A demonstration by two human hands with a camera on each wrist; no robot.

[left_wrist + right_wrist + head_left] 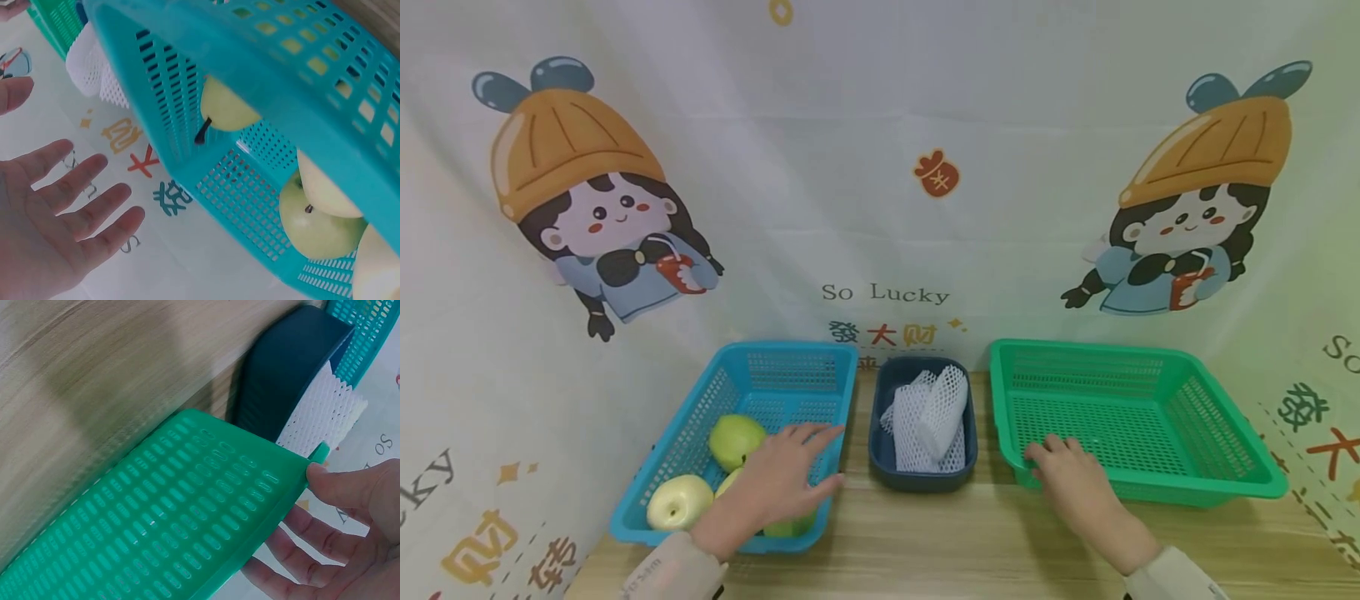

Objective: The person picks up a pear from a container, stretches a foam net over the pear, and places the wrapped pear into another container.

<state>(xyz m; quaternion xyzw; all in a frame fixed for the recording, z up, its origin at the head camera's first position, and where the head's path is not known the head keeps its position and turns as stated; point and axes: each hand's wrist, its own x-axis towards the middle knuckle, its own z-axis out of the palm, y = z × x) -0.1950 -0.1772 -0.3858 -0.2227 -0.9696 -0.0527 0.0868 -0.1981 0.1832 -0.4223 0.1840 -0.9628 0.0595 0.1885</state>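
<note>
Left hand (781,477) hangs over the right side of the blue basket (801,367), released, with fingers spread and nothing grasped; from my remote station, the left wrist view shows it apart from the basket. Right hand (1071,481) grasps the rim of the green basket (1180,483) near its front left corner, thumb at the corner and fingers lapped over the edge; I judge that this hold steadies the basket. Both baskets stand on the worktop (925,542), blue to the left, green to the right. Between them, beside both, I record a dark blue box (921,482) bearing white mesh sleeves (942,408), a central position that I judge puts it within reach of either hand. Fruit lies inside the blue basket, including a green fruit (735,442) and a pale yellow fruit (679,502) in the front left corner with its hollow facing up; the walls presumably prevent rolling. As to alignment, I find the green basket's long axis running left to right, the blue basket's running away from the person, and the topmost sleeve pointing away with its far end leaning slightly right.
</note>
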